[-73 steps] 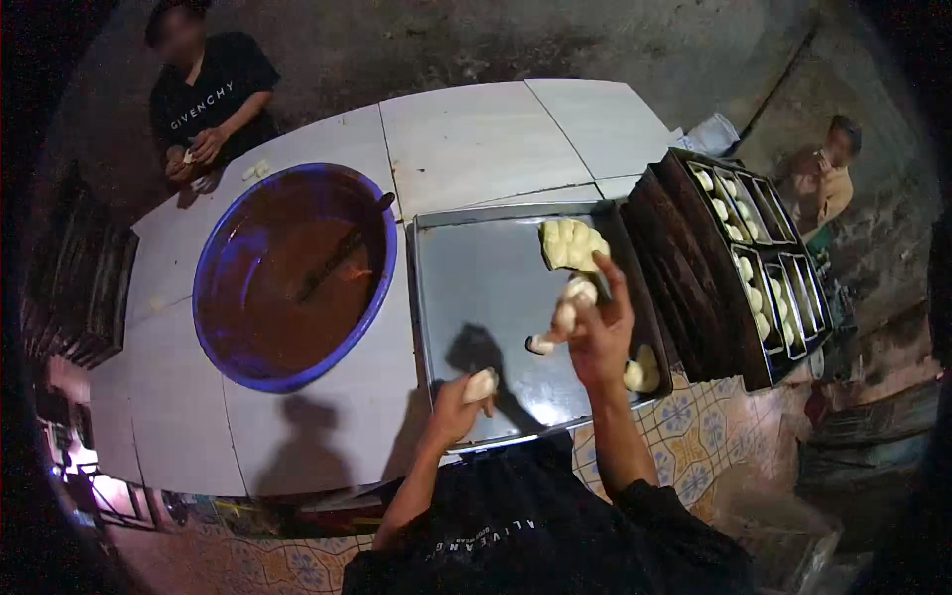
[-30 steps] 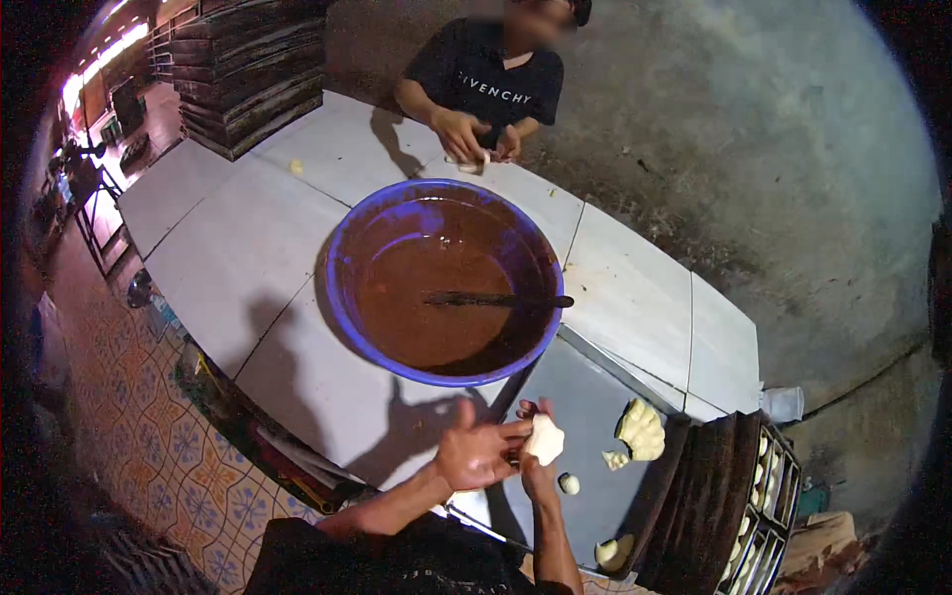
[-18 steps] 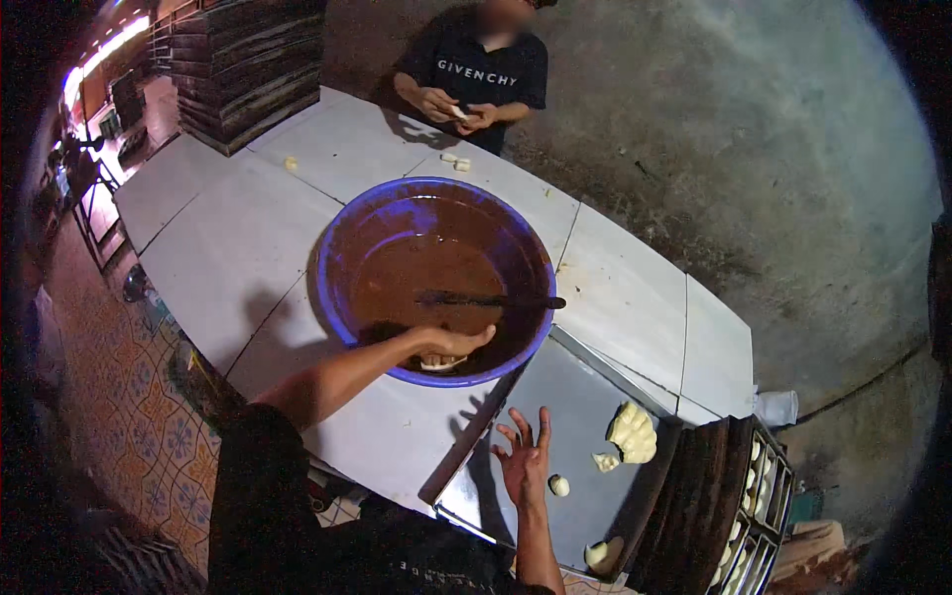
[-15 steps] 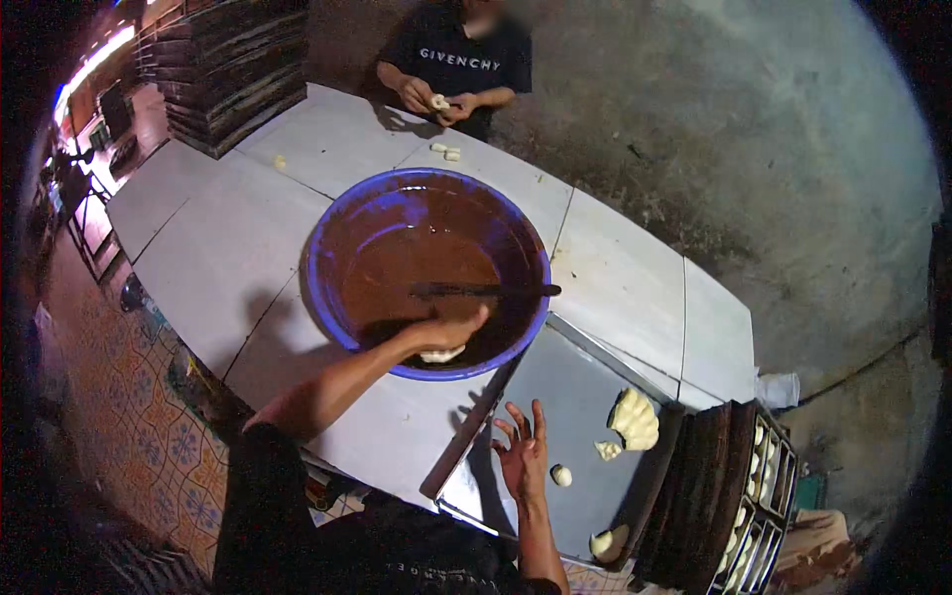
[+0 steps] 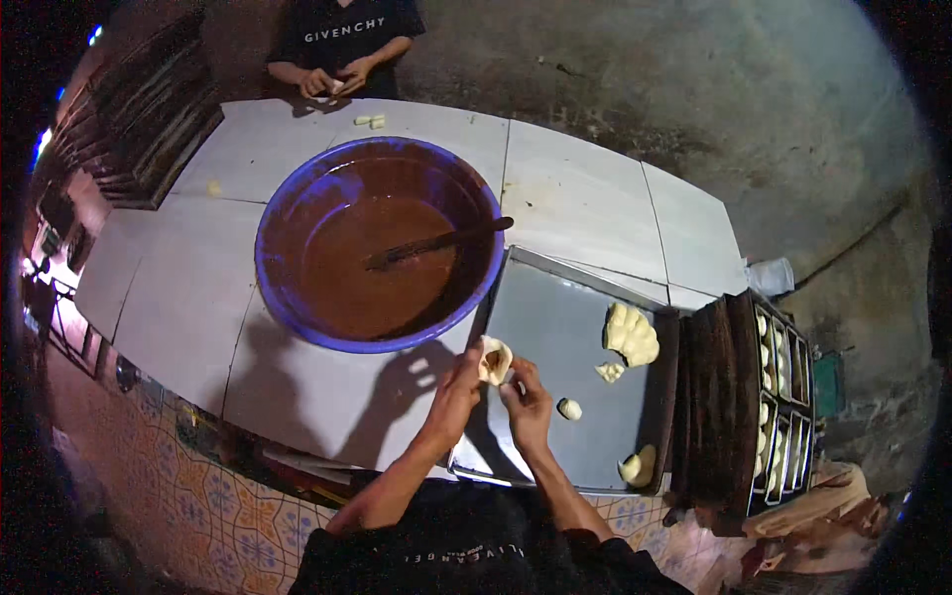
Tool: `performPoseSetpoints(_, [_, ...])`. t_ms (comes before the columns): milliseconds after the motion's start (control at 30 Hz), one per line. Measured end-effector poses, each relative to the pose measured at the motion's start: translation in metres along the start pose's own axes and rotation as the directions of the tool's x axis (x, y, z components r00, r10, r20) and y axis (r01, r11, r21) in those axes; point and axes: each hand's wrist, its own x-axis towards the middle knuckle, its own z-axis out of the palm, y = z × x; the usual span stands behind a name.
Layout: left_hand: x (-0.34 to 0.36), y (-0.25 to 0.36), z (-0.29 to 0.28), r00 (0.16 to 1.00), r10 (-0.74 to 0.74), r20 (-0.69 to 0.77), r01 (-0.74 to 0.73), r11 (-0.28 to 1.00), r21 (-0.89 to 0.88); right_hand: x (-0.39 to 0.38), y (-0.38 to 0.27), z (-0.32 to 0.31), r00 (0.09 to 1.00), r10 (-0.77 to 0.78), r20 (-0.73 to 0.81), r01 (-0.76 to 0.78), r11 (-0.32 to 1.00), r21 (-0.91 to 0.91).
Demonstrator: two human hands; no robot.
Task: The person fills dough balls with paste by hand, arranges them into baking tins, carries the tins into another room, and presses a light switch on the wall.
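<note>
Over the left edge of a grey metal tray [image 5: 540, 297], a cupped piece of pale dough [image 5: 495, 361] shows brown filling in its hollow. My left hand [image 5: 456, 395] holds it from the left, fingers curled round it. The fingertips of my right hand [image 5: 529, 402] pinch its right edge. Ahead and to the left stands a large purple basin [image 5: 385, 346] of brown filling [image 5: 347, 273]. A dark paddle [image 5: 441, 244] rests in it, handle over the rim. On the tray lie a lumpy dough mass [image 5: 632, 334], a dough scrap [image 5: 610, 373] and a small dough ball [image 5: 569, 409].
Across the white tiled table [image 5: 575, 188], a co-worker's hands [image 5: 335, 83] work a small piece near short dough pieces [image 5: 370, 121]. Dark stacked trays [image 5: 149, 119] rise at the far left. Right of the tray stand dark stacked tins [image 5: 716, 397] and compartments holding dough [image 5: 778, 416].
My left hand has come out of the basin, back toward me, with the dough. My right hand has closed on the dough's edge. The view has shifted, moving the scene within the picture.
</note>
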Motion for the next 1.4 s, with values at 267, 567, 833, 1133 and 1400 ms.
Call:
performPoseSetpoints(267, [-0.022, -0.018, 0.009, 0.940, 0.320, 0.122, -0.340, 0.836, 0.431, -0.015, -0.006, -0.027, 0.952, -0.304, -0.026, 0.294, 0.937, -0.190])
performPoseSetpoints(567, [-0.017, -0.042, 0.023, 0.988, -0.123, 0.093, 0.080, 0.925, 0.371, -0.037, -0.001, -0.064, 0.991, -0.032, 0.132, 0.070, 0.951, -0.300])
performPoseSetpoints(833, [-0.024, -0.050, 0.034, 0.855, 0.173, 0.490, -0.353, 0.885, 0.304, -0.046, 0.012, -0.106, 0.654, 0.540, 0.529, -0.685, 0.720, 0.113])
performPoseSetpoints(1133, [-0.025, -0.042, -0.005, 0.848, 0.495, 0.189, -0.446, 0.474, 0.759, -0.001, 0.068, -0.189, 0.985, 0.144, -0.093, -0.166, 0.936, -0.310])
performPoseSetpoints(1400, [-0.019, -0.064, 0.004, 0.841, 0.461, 0.282, -0.464, 0.349, 0.814, -0.023, 0.048, -0.165, 0.989, 0.087, 0.119, 0.065, 0.468, -0.881])
